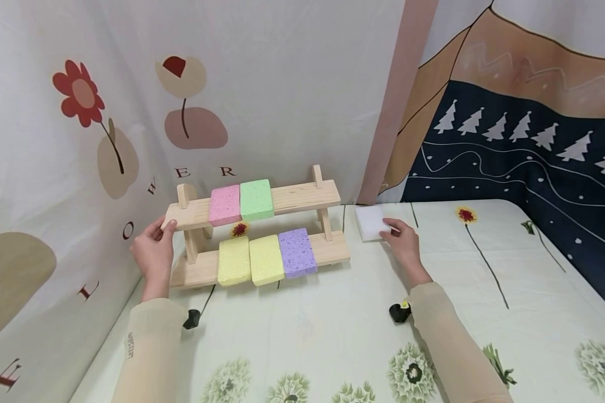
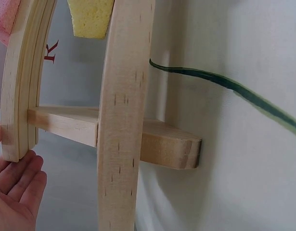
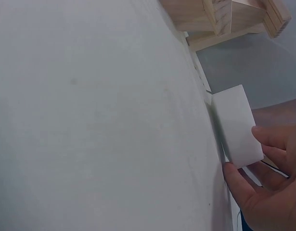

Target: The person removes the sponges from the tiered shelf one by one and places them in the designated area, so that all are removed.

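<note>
A two-tier wooden shelf rack [image 1: 302,198] stands near the back wall. My left hand [image 1: 153,252] holds the left end of its upper board, thumb on the near side; in the left wrist view the fingers [image 2: 30,180] reach beneath that end. On the upper board lie a pink sponge [image 1: 224,204] and a green sponge [image 1: 256,200]. The lower board bears two yellow sponges [image 1: 234,261] and a purple sponge [image 1: 297,253]. Right of the rack, my right hand [image 1: 402,240] pinches the right edge of a white sponge block [image 3: 234,125], which sits at the cloth's back edge.
A pale cloth [image 1: 302,336] printed with flowers covers the table. Behind the rack hangs a light printed curtain [image 1: 292,101], close to the upper board. A dark curtain [image 1: 534,162] with white trees rises at the right.
</note>
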### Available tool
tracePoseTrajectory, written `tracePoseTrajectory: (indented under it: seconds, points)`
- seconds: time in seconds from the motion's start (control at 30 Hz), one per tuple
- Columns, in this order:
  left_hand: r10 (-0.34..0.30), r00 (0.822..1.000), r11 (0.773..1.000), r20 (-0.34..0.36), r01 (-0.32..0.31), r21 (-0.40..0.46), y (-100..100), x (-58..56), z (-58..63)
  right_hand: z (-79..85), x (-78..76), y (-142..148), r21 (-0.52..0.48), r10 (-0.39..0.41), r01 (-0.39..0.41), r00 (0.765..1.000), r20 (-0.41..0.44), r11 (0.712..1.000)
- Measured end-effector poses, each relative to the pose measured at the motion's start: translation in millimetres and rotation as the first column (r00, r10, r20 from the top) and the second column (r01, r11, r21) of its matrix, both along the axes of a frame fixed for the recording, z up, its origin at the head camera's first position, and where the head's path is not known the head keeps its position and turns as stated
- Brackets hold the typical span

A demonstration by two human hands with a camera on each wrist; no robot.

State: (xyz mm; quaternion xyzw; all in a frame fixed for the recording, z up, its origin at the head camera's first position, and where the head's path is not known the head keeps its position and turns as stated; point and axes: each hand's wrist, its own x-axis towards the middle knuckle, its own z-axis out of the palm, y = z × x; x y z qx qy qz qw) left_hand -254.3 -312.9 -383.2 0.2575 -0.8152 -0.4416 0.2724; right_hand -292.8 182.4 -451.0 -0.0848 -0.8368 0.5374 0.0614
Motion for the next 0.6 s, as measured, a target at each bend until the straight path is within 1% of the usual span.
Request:
tracePoseTrajectory:
  seconds: [0.27,0.6]
  points:
    - [0.0,1.0,1.0,-0.005,0.0,-0.006,0.2,0.1,0.4,1.9,0.1,1.3,0.002,0.009,-0.009,1.0,0.005,1.0]
    - [0.0,1.0,1.0,-0.008,0.0,-0.025,-1.0,1.0,-1.3,5.3,3.7,3.8,0.003,-0.004,0.004,1.0,0.01,1.0]
